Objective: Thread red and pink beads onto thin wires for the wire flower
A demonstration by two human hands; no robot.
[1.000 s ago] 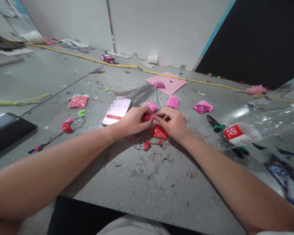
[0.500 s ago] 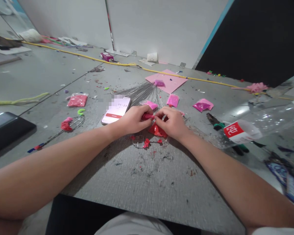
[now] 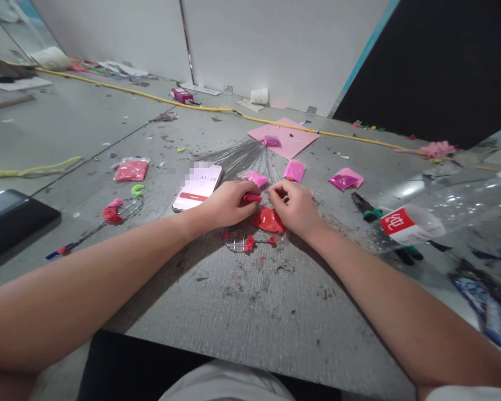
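My left hand [image 3: 232,201] is closed round a dark pink lump of modelling clay [image 3: 250,199], its end poking out past the thumb. Just to the right, my right hand [image 3: 294,205] has thumb and fingertips pinched together; whatever sits between them is too small to make out. A shiny red clay packet [image 3: 269,220] lies below and between both hands. Nearer me is a small wire frame [image 3: 237,241] with red clay bits on it. Another wire piece [image 3: 127,210] with red and pink clay lies at the left. A phone [image 3: 198,189] rests beside my left hand.
Pink clay packets [image 3: 294,171] lie beyond my hands, near a fan of thin wires [image 3: 234,159] and a pink sheet [image 3: 298,147]. To the right are pliers [image 3: 365,207] and a clear plastic bottle [image 3: 446,214]. A yellow cable [image 3: 150,99] crosses the back; a dark device [image 3: 16,228] sits left.
My right hand has drawn slightly away from the clay in my left hand, opening a small gap between them. More of the red packet shows. The left hand stays in place.
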